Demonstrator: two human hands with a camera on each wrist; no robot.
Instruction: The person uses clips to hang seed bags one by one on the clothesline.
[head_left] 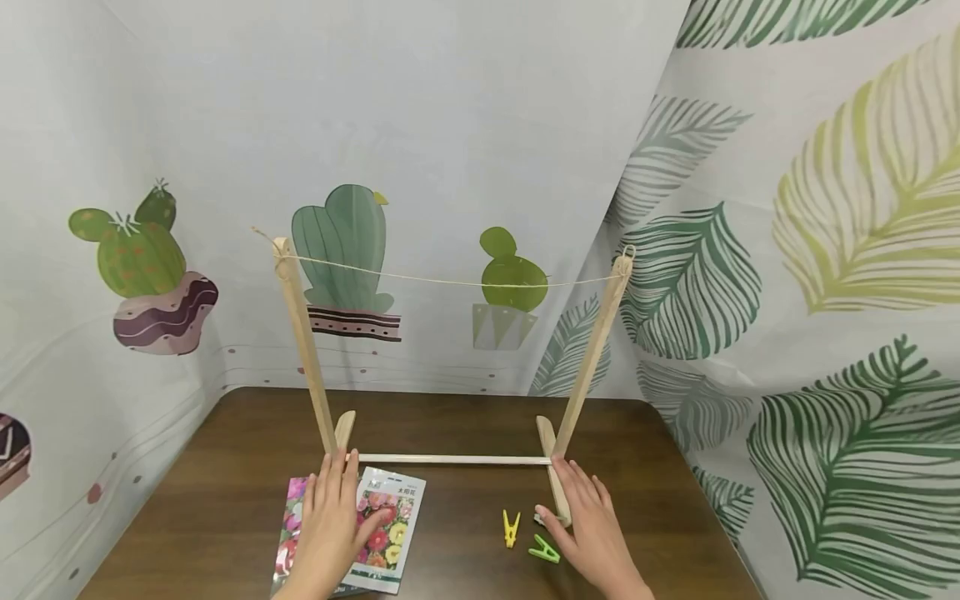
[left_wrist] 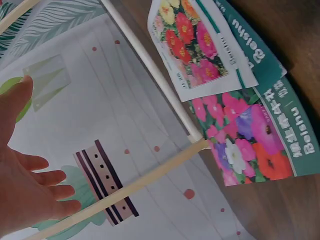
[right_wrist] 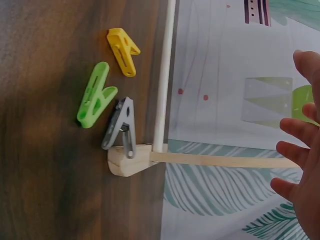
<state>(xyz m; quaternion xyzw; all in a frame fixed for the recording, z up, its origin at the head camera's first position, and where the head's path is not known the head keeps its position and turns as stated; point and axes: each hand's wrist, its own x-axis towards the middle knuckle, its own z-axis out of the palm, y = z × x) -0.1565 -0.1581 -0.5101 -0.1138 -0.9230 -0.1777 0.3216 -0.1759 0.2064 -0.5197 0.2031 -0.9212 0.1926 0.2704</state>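
My left hand (head_left: 324, 521), fingers straight and palm down, overlaps two flower seed packets in the head view. The white-edged packet (head_left: 408, 508) partly covers a pink-flowered packet (left_wrist: 250, 135). My right hand (head_left: 592, 533) is also straight-fingered and holds nothing. Just left of its thumb lie a yellow clothespin (head_left: 511, 531) and a green clothespin (head_left: 544, 549). A grey clothespin (right_wrist: 121, 127), mostly hidden by the thumb in the head view, lies against the wooden foot (right_wrist: 129, 161). Both hands' fingertips overlap the lower ends of a small wooden drying rack (head_left: 300, 333).
A thin string (head_left: 450, 281) sags slightly between the tops of the rack's two uprights. Low down, a white rod (head_left: 457, 459) joins them. The brown table (head_left: 202, 508) ends at a cactus-print curtain (head_left: 450, 125) behind, with a leaf-print curtain (head_left: 847, 208) on the right.
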